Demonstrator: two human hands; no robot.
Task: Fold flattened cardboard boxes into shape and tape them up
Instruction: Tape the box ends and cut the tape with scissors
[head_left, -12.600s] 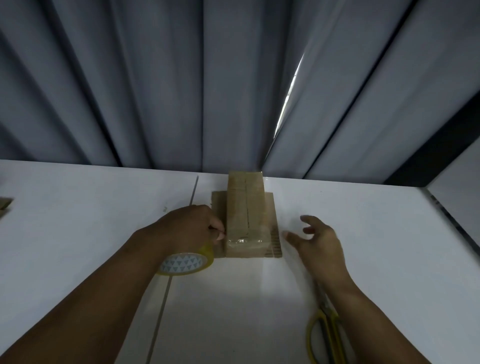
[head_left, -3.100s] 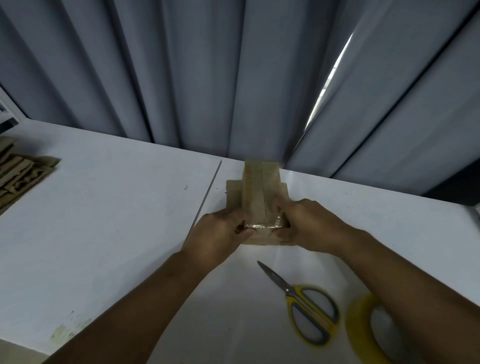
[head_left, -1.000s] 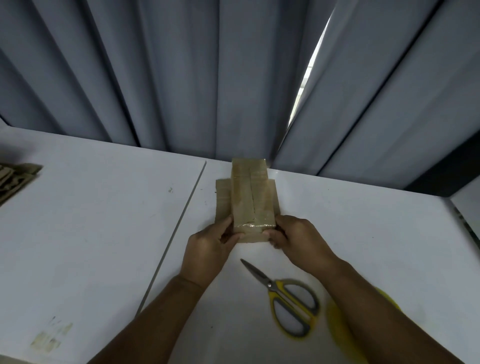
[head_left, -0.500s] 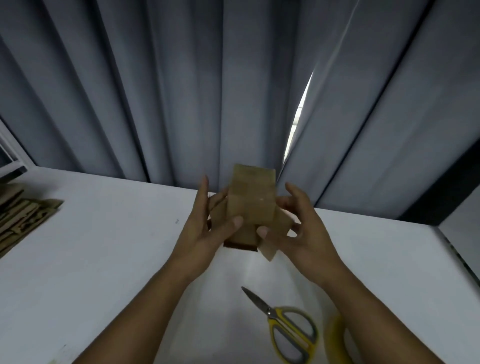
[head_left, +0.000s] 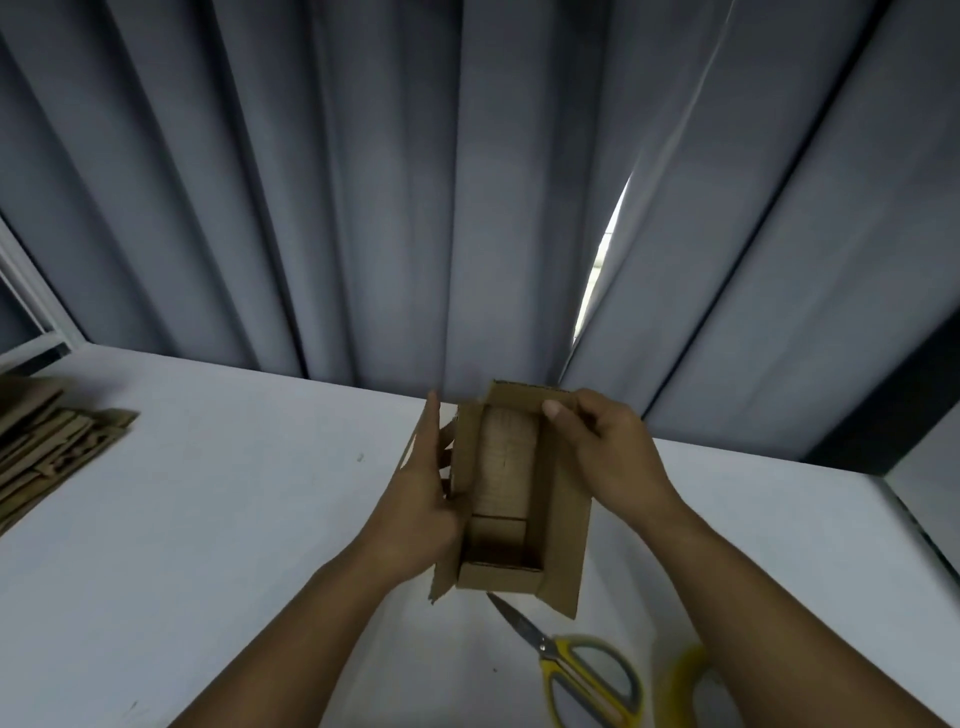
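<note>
**Grey curtain behind, box turned open-side up**

Pleated grey curtain (head_left: 363, 208) hangs behind a white table (head_left: 234, 519). Both hands hold the small brown cardboard box (head_left: 519, 499) in the air above the table. A second ago it lay on the table with its taped face upward. It is now lifted and turned, so the open inside and loose flaps face the camera. The left hand (head_left: 423, 499) grips the box's left wall. The right hand (head_left: 608, 447) pinches the flap at the box's far right corner, thumb on top. Yellow-handled scissors (head_left: 576, 670) lie just nearer than the box, with a yellow roll of tape (head_left: 680, 680) to their right. A stack of flattened brown cardboard (head_left: 47, 441) lies well to the box's left.
</note>
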